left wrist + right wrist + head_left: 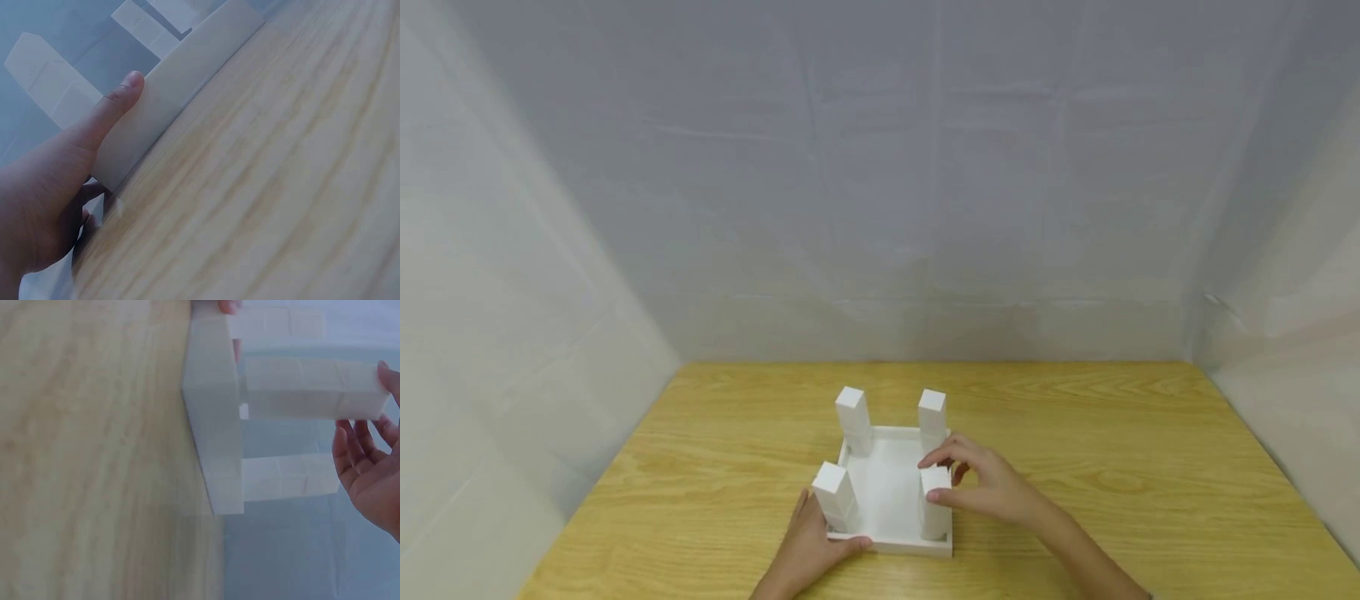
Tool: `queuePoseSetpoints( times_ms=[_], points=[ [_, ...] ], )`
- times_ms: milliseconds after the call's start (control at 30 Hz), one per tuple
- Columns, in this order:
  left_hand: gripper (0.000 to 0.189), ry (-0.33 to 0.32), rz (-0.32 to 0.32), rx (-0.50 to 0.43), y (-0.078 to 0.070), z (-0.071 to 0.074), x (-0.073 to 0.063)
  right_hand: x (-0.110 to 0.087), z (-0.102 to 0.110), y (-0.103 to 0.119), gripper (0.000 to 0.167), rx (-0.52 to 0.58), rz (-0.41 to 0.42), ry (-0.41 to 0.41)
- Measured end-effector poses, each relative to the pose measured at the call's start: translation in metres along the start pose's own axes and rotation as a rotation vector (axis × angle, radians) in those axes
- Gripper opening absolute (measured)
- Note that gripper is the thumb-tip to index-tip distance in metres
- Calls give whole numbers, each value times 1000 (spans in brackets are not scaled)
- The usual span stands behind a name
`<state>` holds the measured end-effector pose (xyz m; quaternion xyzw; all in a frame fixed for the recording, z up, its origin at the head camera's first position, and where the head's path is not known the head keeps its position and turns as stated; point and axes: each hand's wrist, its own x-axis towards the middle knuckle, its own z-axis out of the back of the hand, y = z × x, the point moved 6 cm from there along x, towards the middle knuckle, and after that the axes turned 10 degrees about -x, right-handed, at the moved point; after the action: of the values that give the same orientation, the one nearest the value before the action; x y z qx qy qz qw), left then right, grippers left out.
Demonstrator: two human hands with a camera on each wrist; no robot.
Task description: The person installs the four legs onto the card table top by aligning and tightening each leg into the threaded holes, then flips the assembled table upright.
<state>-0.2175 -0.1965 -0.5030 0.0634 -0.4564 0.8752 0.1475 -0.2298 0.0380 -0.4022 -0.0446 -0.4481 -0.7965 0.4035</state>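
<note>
A shallow white tray (891, 483) lies on the table, with a stack of white blocks standing in each corner. My left hand (805, 542) grips the tray's near left corner, its thumb along the front wall (169, 94) in the left wrist view. Beside that hand rises the near left stack (833, 496). My right hand (988, 483) pinches the top white block (362, 403) of the near right stack (275, 387), thumb on one side and fingers on the other. In the right wrist view that block lines up with the ones below it.
At the tray's back corners stand the far left stack (853, 417) and the far right stack (932, 412), the latter close behind my right fingers. The wooden table (1112, 467) extends to both sides. Pale sheeting (880, 208) hangs behind and at the sides.
</note>
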Motion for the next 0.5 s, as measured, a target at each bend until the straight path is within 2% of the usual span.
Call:
queuePoseSetpoints(
  times_ms=[133,267,367,500],
  points=[
    [84,-4,-8,-6,-1,0,0,-1,-6,-4,28,-38,-50,-35],
    [82,-8,-16,-6,-2,0,0,-3,-8,-3,30,-33,28,-29],
    [82,-8,-14,-4,-2,0,0,-3,-10,-3,32,116,84,38],
    [83,-6,-15,-1,-1,1,0,-5,-12,-5,35,385,93,137]
  ],
)
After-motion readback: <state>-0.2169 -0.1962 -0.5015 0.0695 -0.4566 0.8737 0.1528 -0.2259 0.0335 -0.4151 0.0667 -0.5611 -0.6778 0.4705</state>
